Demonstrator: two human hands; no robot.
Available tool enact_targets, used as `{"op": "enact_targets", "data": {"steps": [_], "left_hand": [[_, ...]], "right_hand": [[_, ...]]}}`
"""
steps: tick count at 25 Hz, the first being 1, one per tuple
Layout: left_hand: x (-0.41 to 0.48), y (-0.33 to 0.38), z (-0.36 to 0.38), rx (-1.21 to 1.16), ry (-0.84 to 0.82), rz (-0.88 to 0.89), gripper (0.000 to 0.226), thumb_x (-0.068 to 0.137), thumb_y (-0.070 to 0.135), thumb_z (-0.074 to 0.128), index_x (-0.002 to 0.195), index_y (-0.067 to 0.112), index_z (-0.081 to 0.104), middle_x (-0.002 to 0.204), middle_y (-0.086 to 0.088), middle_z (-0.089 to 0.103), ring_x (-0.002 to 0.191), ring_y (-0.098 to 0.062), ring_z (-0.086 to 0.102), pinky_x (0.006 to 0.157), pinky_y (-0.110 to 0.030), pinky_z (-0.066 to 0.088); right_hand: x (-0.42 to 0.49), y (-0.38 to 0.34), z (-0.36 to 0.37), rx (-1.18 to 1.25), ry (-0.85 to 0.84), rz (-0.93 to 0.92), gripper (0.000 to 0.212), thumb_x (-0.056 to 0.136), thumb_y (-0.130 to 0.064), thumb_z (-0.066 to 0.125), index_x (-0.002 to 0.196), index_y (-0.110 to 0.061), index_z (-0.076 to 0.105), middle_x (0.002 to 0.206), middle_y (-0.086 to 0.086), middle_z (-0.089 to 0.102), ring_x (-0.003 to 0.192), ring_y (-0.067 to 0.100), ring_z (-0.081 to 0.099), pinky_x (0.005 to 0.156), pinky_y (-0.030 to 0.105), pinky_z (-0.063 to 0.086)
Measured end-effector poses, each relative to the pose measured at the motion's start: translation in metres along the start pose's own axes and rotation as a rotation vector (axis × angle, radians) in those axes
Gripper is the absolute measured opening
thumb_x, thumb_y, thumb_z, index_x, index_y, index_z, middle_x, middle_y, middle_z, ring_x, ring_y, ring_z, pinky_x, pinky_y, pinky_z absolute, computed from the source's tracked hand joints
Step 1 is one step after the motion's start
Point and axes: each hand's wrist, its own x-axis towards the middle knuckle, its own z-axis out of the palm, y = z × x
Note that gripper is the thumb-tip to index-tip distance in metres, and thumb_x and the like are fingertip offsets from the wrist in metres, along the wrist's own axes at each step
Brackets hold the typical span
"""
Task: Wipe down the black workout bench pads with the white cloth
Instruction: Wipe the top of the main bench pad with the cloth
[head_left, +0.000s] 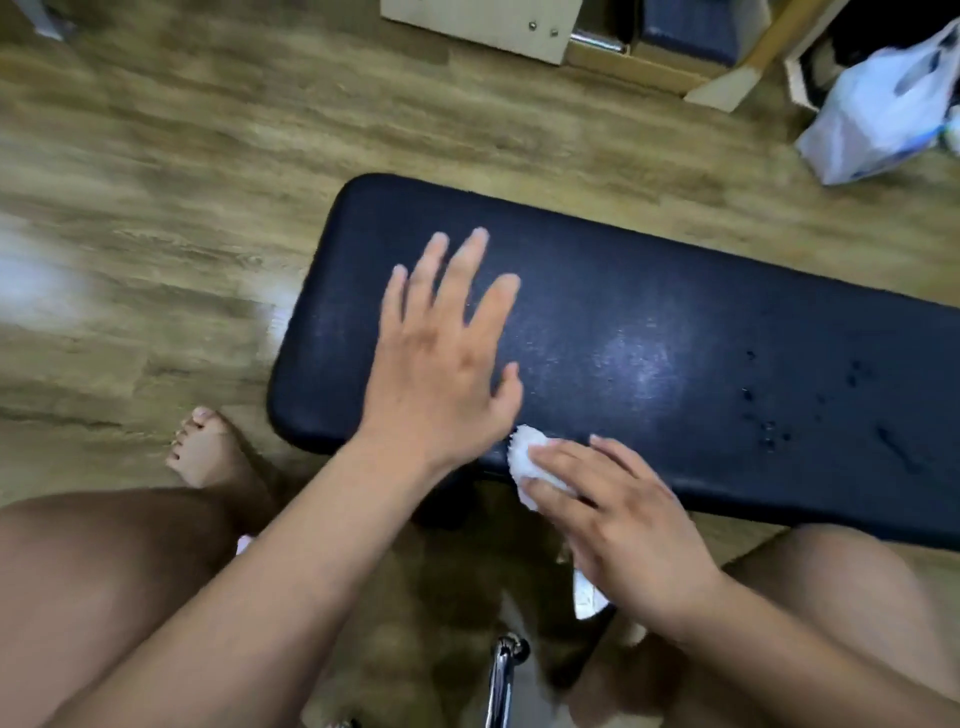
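Wood-grain floor (182, 182) lay under the black pad (649, 291), which ran from the centre to the right edge. The white cloth (524, 454) sat bunched on the pad's near edge. The right hand (623, 519) pressed it there with nearly straight fingers, thumb hidden. The left hand (441, 353) lay flat on the pad's left end, fingers spread. Droplets (763, 410) dotted the pad's right part. Cardboard boxes (649, 62) and a white bag (883, 109) stood at the far side.
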Motion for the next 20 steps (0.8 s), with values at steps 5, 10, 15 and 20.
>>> {"op": "enact_targets", "data": {"steps": [5, 10, 15, 20], "left_hand": [[0.027, 0.099, 0.083, 0.063, -0.260, 0.093, 0.062, 0.093, 0.046, 0.038, 0.147, 0.016, 0.041, 0.160, -0.010, 0.025, 0.148, -0.034, 0.018, 0.116, -0.062, 0.012], [0.023, 0.101, 0.103, 0.224, -0.290, 0.072, 0.064, 0.090, 0.048, 0.033, 0.147, 0.020, 0.039, 0.158, -0.005, 0.031, 0.148, -0.031, 0.020, 0.117, -0.061, 0.011], [0.022, 0.102, 0.107, 0.244, -0.235, 0.080, 0.063, 0.087, 0.047, 0.042, 0.143, 0.018, 0.048, 0.154, -0.006, 0.040, 0.144, -0.031, 0.029, 0.114, -0.061, 0.021], [0.022, 0.101, 0.108, 0.238, -0.158, 0.071, 0.061, 0.087, 0.046, 0.042, 0.141, 0.018, 0.051, 0.152, -0.005, 0.043, 0.143, -0.030, 0.032, 0.114, -0.060, 0.022]], "right_hand": [[0.000, 0.132, -0.028, -0.078, 0.074, 0.279, 0.025, 0.090, -0.013, 0.059, 0.114, -0.011, 0.067, 0.109, 0.013, 0.069, 0.090, 0.035, 0.067, 0.087, 0.045, 0.050], [0.091, 0.257, -0.037, -0.029, 0.042, 0.598, 0.015, 0.090, -0.023, 0.045, 0.089, -0.018, 0.059, 0.079, 0.011, 0.064, 0.073, 0.038, 0.060, 0.063, 0.034, 0.044], [0.049, 0.208, -0.019, 0.031, 0.228, 0.563, 0.016, 0.087, -0.012, 0.043, 0.092, -0.012, 0.058, 0.095, 0.011, 0.062, 0.083, 0.037, 0.055, 0.070, 0.039, 0.043], [-0.101, 0.099, -0.014, 0.074, 0.037, 0.342, 0.043, 0.081, -0.014, 0.052, 0.122, -0.017, 0.061, 0.134, 0.004, 0.057, 0.122, 0.023, 0.053, 0.110, 0.047, 0.032]]}}
